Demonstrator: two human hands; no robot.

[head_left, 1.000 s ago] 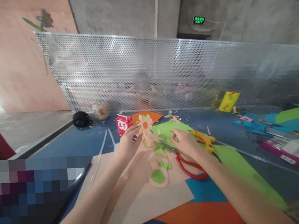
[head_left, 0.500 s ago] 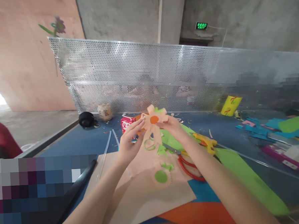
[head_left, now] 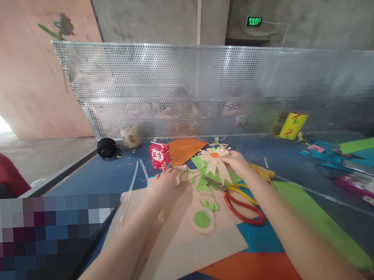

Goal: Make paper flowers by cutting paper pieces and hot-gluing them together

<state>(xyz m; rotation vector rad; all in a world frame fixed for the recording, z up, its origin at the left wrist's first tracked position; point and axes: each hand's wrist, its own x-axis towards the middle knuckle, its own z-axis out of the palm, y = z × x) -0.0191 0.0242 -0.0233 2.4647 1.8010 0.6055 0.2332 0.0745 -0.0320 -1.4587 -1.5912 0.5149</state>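
Paper-craft bench, head view. Right hand (head_left: 238, 162), centre of the frame, has its fingers pinched on the edge of a cream paper flower (head_left: 215, 159) with an orange centre, holding it low over the green scraps (head_left: 204, 183) just right of centre; left hand (head_left: 167, 183), left of centre, rests on the cream sheet (head_left: 186, 248) with fingers curled down near a thin green paper loop (head_left: 185, 173); whether they grip it cannot be told. Judged from the layout, the flower head is already cut and assembled (petals, orange disc, green leaves behind it); a second piece, a green disc on a toothed cream round (head_left: 203, 220), lies apart on the cream sheet lower centre, not yet joined to anything; the flower shows no stem. Red-handled scissors (head_left: 240, 204) lie open just right of the disc; a yellow glue gun (head_left: 264, 172) lies beyond the right wrist, partly hidden; a small red carton (head_left: 160, 155) stands upper centre beside an orange sheet (head_left: 184, 149); clear glue sticks (head_left: 130, 191) lie at left; a perforated metal screen (head_left: 203, 89) spans the back.
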